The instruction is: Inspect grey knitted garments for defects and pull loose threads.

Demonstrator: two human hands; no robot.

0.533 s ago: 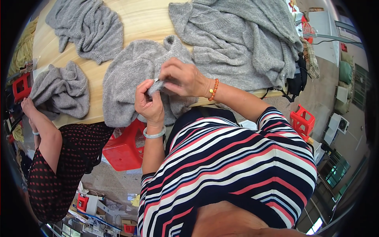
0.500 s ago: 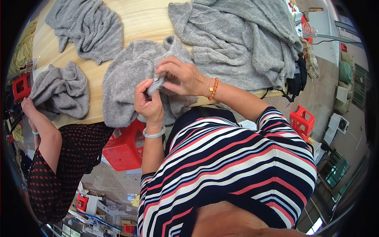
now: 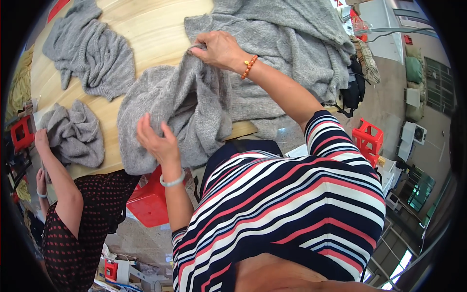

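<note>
A grey knitted sweater [image 3: 146, 107] lies bunched at the table's near edge in front of me. My right hand [image 3: 217, 50] pinches its edge and lifts it, so the fabric hangs in folds below the fingers and a dark opening shows between them. My left hand [image 3: 158, 141] is over the sweater's near left part, fingers spread and holding nothing; whether it touches the knit I cannot tell.
More grey knitwear [image 3: 292, 53] is heaped at the right, with another grey garment [image 3: 92, 53] at the far left. Beside me on the left, a co-worker's hand [image 3: 42, 138] is at a grey knit piece [image 3: 78, 131]. Red stools [image 3: 148, 202] stand below the wooden table [image 3: 160, 29].
Both hands were together at a small part of the sweater. My right hand has moved up and away, raising the edge; my left has let go and dropped lower left.
</note>
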